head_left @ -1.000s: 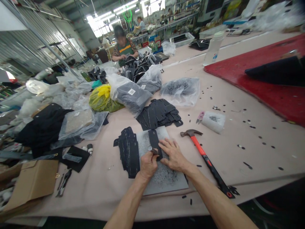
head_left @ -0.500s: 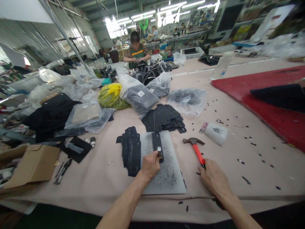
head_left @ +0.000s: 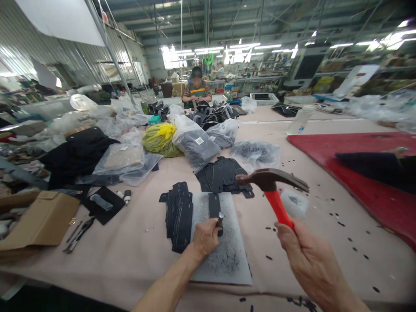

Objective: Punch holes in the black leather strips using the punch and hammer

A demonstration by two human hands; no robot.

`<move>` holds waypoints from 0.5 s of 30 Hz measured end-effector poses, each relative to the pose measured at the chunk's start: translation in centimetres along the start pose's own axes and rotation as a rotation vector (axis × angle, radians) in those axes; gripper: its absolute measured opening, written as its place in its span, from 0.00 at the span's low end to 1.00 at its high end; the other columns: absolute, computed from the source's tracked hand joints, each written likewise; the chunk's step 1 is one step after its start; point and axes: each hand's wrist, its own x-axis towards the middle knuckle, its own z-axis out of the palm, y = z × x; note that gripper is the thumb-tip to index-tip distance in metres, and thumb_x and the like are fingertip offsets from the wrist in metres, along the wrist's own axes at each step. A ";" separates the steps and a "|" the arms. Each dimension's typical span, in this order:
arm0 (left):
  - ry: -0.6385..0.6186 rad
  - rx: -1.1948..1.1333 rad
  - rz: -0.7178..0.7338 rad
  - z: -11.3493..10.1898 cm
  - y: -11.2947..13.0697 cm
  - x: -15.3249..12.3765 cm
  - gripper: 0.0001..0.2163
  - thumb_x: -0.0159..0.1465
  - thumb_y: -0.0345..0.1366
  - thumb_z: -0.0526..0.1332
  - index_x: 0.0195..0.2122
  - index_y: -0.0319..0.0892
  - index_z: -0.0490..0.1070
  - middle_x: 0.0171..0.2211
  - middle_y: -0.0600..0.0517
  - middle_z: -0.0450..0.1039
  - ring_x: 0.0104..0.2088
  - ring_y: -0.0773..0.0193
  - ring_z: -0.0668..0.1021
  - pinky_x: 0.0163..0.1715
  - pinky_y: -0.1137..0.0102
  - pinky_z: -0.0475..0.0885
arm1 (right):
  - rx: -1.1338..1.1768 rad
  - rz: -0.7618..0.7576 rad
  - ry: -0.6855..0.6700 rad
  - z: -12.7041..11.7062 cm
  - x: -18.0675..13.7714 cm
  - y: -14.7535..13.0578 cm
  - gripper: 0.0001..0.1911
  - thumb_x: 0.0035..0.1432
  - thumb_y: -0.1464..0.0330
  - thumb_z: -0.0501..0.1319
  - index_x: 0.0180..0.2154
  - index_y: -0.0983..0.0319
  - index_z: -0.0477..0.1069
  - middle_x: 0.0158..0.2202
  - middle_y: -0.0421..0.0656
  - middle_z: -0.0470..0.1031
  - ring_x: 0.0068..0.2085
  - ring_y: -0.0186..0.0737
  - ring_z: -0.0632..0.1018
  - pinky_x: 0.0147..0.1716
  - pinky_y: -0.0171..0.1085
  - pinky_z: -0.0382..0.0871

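Note:
My left hand (head_left: pixel 205 237) is closed around a short metal punch (head_left: pixel 220 218), upright on a dark strip (head_left: pixel 214 205). Under the strip lies a pale, speckled board (head_left: pixel 227 253). Raised above the table on the right, my right hand (head_left: pixel 307 249) grips the red handle of a claw hammer (head_left: pixel 278 203), its metal head up. A stack of dark cut pieces (head_left: pixel 178 216) lies along the board's left side. Beyond the board's far edge is a fanned pile of similar pieces (head_left: pixel 221 173). The lower end of the punch is partly hidden by my fingers.
Filled plastic bags (head_left: pixel 196 145) and a yellow bag (head_left: pixel 160 138) sit behind the pieces. A cardboard box (head_left: pixel 39 221) and a cutter (head_left: pixel 79 235) are at left. On the right lies a red board (head_left: pixel 312 147). A person (head_left: pixel 196 89) works across the table.
My right hand has lifted the hammer from low over the table to a raised position nearer the camera. My left hand keeps the punch on the strip. The view has tilted upward.

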 end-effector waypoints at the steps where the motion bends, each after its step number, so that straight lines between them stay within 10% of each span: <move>1: -0.002 -0.003 0.004 0.0 0.0 0.0 0.07 0.59 0.25 0.57 0.33 0.43 0.71 0.27 0.50 0.76 0.28 0.61 0.79 0.28 0.71 0.70 | -0.091 -0.107 -0.011 -0.3 -0.1 -0.6 0.14 0.65 0.56 0.50 0.32 0.57 0.63 0.17 0.34 0.62 0.17 0.34 0.66 0.18 0.34 0.55; 6: -0.019 0.002 -0.002 -0.1 0.0 0.0 0.07 0.59 0.25 0.56 0.33 0.43 0.72 0.26 0.50 0.76 0.28 0.60 0.79 0.28 0.70 0.71 | -0.375 -0.374 -0.119 -0.7 -0.2 -1.8 0.15 0.66 0.59 0.50 0.28 0.57 0.59 0.17 0.35 0.66 0.14 0.34 0.65 0.17 0.36 0.46; 11: -0.019 0.020 -0.032 0.1 0.1 0.0 0.07 0.59 0.26 0.57 0.32 0.43 0.71 0.27 0.50 0.76 0.29 0.61 0.79 0.29 0.71 0.71 | -0.304 -0.417 0.161 -1.3 -0.2 -2.8 0.10 0.67 0.63 0.49 0.34 0.58 0.63 0.16 0.34 0.60 0.15 0.33 0.64 0.18 0.35 0.52; 15: -0.013 0.028 -0.010 0.3 -0.2 0.0 0.07 0.59 0.26 0.57 0.34 0.43 0.72 0.26 0.50 0.76 0.29 0.60 0.79 0.28 0.70 0.71 | -0.428 -0.429 -0.047 -1.1 0.0 -2.0 0.13 0.66 0.62 0.51 0.28 0.57 0.60 0.15 0.34 0.62 0.13 0.33 0.62 0.17 0.37 0.44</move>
